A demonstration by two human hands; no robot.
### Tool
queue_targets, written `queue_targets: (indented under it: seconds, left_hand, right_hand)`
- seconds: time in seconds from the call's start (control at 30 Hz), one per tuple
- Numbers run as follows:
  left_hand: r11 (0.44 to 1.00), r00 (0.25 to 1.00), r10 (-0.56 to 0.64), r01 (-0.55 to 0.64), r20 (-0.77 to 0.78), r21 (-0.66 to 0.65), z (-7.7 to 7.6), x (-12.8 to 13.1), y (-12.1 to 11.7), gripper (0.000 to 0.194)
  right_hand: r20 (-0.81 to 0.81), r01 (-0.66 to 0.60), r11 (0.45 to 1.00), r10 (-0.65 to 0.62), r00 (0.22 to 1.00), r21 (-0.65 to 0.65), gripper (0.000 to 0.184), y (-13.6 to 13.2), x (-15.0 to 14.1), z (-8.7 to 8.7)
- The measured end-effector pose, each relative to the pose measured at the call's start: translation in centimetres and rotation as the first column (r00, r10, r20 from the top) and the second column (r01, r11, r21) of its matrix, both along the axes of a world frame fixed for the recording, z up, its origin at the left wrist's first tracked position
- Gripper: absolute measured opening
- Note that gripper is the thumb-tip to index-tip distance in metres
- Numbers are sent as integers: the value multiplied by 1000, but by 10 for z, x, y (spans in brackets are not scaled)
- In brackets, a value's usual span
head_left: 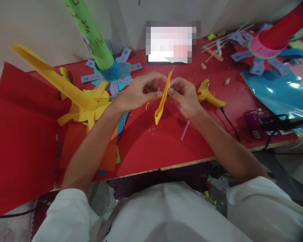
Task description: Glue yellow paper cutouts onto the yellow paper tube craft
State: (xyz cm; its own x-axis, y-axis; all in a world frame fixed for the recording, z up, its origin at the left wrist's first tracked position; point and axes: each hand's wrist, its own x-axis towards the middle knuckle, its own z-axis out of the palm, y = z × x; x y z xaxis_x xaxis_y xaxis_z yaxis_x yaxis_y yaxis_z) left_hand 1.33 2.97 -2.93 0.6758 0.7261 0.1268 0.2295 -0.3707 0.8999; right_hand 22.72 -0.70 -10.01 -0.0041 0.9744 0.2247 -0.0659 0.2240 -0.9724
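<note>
A folded yellow paper strip (162, 104) is held upright on edge above the red table, its lower end bent into a narrow loop. My left hand (146, 89) pinches it from the left, thumb and fingertips closed at its upper part. From the other side my right hand (183, 94) grips the same strip between thumb and fingers. Left of my left forearm stands a yellow paper piece (91, 104) with flat petals and a long tilted tube. A yellow glue gun (209, 94) lies just right of my right hand.
Orange paper sheets (88, 148) lie under my left forearm. A green paper tube (98, 43) stands behind, and a red tube (280, 33) leans at the far right. A purple power box (259, 122) with cables sits near the right front edge. A lit screen (170, 43) stands at the back.
</note>
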Motion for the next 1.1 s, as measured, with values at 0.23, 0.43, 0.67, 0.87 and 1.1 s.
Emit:
queue_targets:
  seconds: [0.23,0.43,0.67,0.87,1.1]
  left_hand:
    - [999,998,35,-35,-47,0,4,2,-5,44]
    - [1000,995,-9,11,101,-25,-3,3,-1,33]
    - [969,968,235,-226,-92,100,-8,-11,18,39]
    - [867,881,455,-406,-129,288,2,-42,39,59]
    - [789,819,533,-392,-211,472,15,-29,18,39]
  right_hand:
    - [15,6,1000,-6,1000,13,57,0,0,-1]
    - [29,28,999,-30,999,43,55,-1,0,1]
    - [-27,155,985,-153,988,74,55,3,0,0]
    - [50,403,910,-409,911,93,51,8,11,-4]
    - [244,469,852,-518,820,233,39,-5,11,6]
